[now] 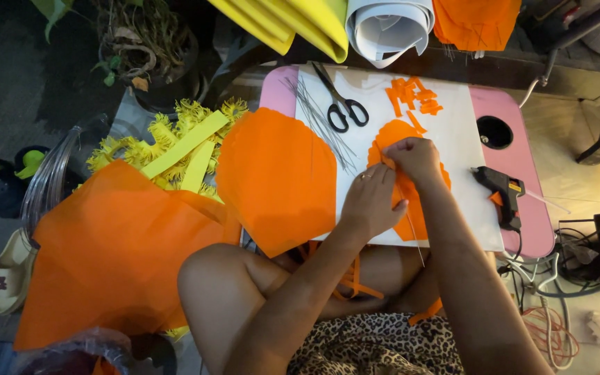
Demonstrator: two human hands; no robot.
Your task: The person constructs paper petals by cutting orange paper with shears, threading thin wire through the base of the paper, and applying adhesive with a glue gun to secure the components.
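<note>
I am watching both hands working on an orange petal piece [411, 208] lying on the white sheet [453, 139] that covers the pink table [522, 201]. My left hand [371, 203] is resting flat and half open, fingers spread, pressing the piece down at its left side. My right hand [417, 158] is curling nearly closed, fingertips pinching at the upper edge of the piece; a thin wire [414, 232] is running down from under the hands past the table edge, though I cannot tell whether the fingers are actually gripping it. I am judging the piece to be light, thin and soft, likely foam or felt: it should bend easily, crease under a hard pinch and slide on the smooth sheet unless pinned. The scalloped edge looks the weakest spot, so holding nearer the middle seems safer. The wire looks stiff but springy and slippery. Scissors [342, 104], a bundle of wires [321, 121], orange scraps [411, 94] and a glue gun [500, 191] are lying near.
</note>
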